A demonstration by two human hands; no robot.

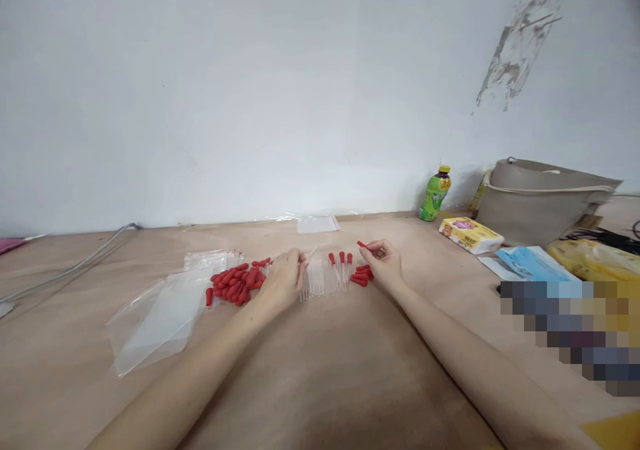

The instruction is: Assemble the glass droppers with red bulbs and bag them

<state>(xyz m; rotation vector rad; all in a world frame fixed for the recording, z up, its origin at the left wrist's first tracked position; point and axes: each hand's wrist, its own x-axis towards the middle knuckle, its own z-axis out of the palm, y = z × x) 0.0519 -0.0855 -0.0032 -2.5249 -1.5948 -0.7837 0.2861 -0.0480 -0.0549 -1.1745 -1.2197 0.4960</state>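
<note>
My left hand (pixel 285 277) is closed in a pinch on a thin clear dropper tube (pixel 313 252), whose end points up to the right. In my right hand (pixel 387 267), fingertips grip a small red rubber bulb (pixel 361 244). Between the hands lies a row of clear dropper tubes (pixel 317 279). At its right end, 3 droppers (pixel 342 258) have red bulbs on them. A few loose red bulbs (pixel 360 277) rest under my right hand, and a larger pile of red bulbs (pixel 235 283) sits left of my left hand.
Clear plastic bags (pixel 160 317) lie at the left, and another small bag (pixel 318 224) near the wall. Toward the right stand a green bottle (pixel 434 195), a yellow tissue pack (pixel 470 235), a grey bag (pixel 545 200) and a blue packet (pixel 537 263). A grey cable (pixel 75 263) crosses the left side.
</note>
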